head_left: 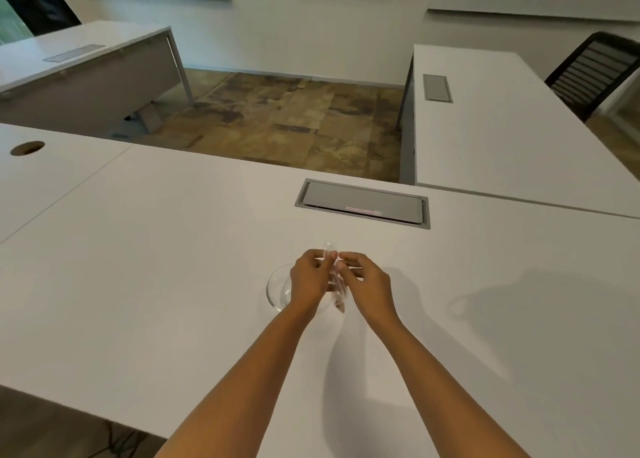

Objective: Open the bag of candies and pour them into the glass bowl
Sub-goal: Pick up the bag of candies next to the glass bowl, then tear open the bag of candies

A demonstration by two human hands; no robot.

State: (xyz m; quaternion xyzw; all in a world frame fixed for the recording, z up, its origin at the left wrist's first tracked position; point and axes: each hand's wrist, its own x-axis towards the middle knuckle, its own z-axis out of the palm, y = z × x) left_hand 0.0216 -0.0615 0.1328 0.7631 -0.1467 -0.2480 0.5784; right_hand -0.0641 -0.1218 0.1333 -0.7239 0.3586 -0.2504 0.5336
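Left hand (308,279) and right hand (367,281) both pinched on top of clear candy bag (335,286), held over glass bowl (277,289) on white table (156,267).

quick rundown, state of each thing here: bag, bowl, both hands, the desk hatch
candy bag: clear, held above the bowl, pinched at its top, candies at the bottom
glass bowl: upright on the desk, looks empty
left hand: pinching the bag top
right hand: pinching the bag top
desk hatch: lid shut
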